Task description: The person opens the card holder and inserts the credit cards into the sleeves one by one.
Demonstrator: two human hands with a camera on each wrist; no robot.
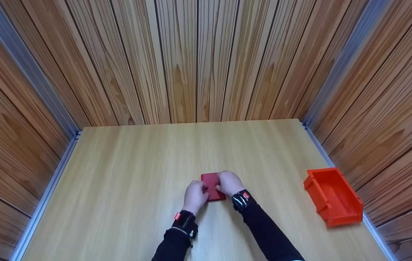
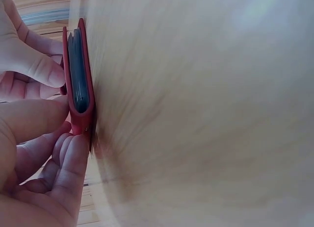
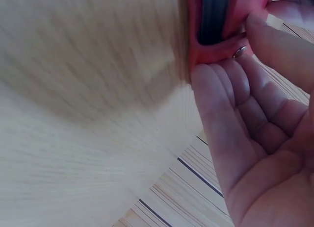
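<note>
A small red card holder lies on the wooden table between both hands. In the left wrist view its red cover folds around dark plastic sleeves. The left hand pinches its left side, thumb on the upper cover and curled fingers at the edge. From the other side the right hand grips it. In the right wrist view a metal snap shows at the card holder's edge, between the right thumb and curled fingers. Part of the cover is hidden by the hands.
An orange open bin stands on the right side of the table, beside the metal edge rail. Wood-panelled walls enclose the table at the back and both sides. Each wrist wears a dark strapped device.
</note>
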